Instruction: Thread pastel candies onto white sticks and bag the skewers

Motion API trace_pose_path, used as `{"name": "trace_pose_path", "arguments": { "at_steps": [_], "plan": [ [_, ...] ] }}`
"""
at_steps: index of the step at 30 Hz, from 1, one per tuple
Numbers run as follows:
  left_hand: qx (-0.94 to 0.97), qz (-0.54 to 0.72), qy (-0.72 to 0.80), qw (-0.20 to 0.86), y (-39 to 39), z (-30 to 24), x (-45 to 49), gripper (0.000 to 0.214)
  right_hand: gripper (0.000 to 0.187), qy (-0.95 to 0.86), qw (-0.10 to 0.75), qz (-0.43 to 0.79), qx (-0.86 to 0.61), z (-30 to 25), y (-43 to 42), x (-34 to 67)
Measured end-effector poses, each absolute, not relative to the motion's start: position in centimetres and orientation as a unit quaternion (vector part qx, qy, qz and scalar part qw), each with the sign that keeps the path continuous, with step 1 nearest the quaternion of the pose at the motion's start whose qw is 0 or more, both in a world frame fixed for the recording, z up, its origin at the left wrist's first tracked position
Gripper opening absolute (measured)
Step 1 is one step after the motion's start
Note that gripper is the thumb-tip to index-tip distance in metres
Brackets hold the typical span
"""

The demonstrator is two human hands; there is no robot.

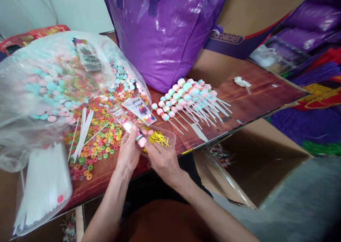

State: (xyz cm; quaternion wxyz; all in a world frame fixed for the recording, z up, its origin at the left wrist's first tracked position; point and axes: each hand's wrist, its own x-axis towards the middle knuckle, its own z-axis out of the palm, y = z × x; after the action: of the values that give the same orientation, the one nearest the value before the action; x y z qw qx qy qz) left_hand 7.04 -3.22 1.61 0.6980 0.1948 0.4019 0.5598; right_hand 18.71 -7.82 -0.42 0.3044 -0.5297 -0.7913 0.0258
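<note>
My left hand (pixel 129 148) is closed around a candy skewer (pixel 142 141) of pink, white and blue pieces, partly inside a clear printed bag (pixel 117 112). At the skewer's near end, my right hand (pixel 163 162) has its fingers curled in, gripping there; its fingertips are partly hidden. Just beyond my hands sits a clear plastic tray (pixel 172 139) of gold twist ties (pixel 158 138). Another printed bag (pixel 141 110) lies flat behind them. To the right, many finished-looking candy skewers (pixel 189 92) are stacked with their white sticks pointing toward me.
Loose ring candies (pixel 106 139) spread over the table at left, with several white sticks (pixel 84 132) on them. Behind lies a big clear bag of candy discs (pixel 50 89). A bag of white sticks (pixel 45 185) hangs near the edge. A purple bag (pixel 165 39) stands behind; an open carton (pixel 253 160) is lower right.
</note>
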Motion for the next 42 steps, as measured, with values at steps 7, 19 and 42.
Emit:
{"name": "trace_pose_path", "arguments": {
  "at_steps": [7, 19, 42],
  "plan": [
    [0.211, 0.530, 0.384, 0.726, -3.6, 2.0, 7.8, 0.029, 0.028, -0.710, 0.421, 0.164, -0.540, -0.4, -7.6, 18.9],
    [0.227, 0.519, 0.385, 0.729, -3.7, 2.9, 6.7, 0.050, 0.022, -0.599, 0.480, 0.318, -0.556, 1.5, -6.8, 18.5],
    [0.220, 0.588, 0.394, 0.671, -2.8, 1.4, 7.0, 0.032, 0.022, -0.663, 0.433, 0.275, -0.545, 1.2, -6.3, 18.0]
  ]
}}
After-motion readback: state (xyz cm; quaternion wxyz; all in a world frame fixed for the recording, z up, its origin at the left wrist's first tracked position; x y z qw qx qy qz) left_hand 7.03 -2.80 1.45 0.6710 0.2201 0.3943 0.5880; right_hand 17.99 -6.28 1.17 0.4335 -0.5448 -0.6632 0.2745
